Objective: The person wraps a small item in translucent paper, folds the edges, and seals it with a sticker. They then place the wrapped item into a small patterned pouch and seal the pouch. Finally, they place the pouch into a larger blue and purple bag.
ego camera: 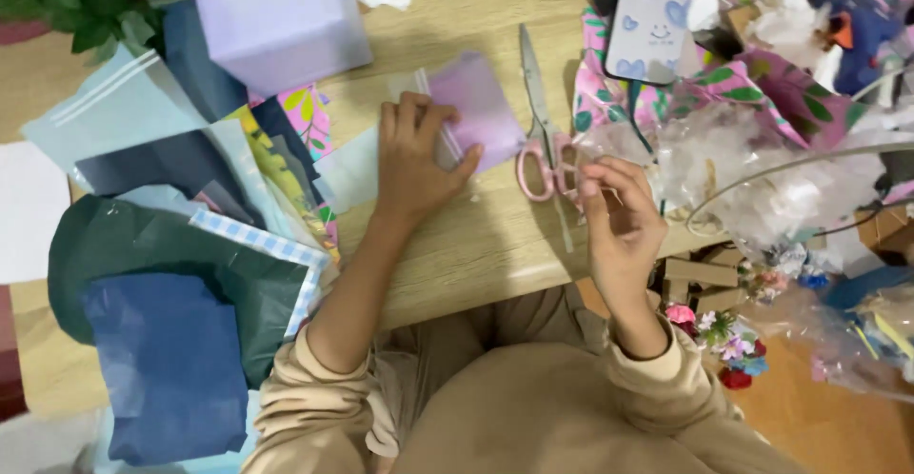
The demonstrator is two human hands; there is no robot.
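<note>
Beige sleeves lie nearest the camera. The right hand is raised off the desk, its grip pinched narrow on a small clear strip that hangs downward. The left hand presses flat on a folded lilac paper, fingers spread, clasping nothing. The paper lies left of the right grip and beyond it, long axis slanting away; the left hand is nearer. Pink-handled scissors lie between the hands.

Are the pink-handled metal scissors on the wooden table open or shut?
Shut. The pink-handled metal scissors lie flat on the wooden table, with both blades together as one narrow strip pointing away from the person.
</note>
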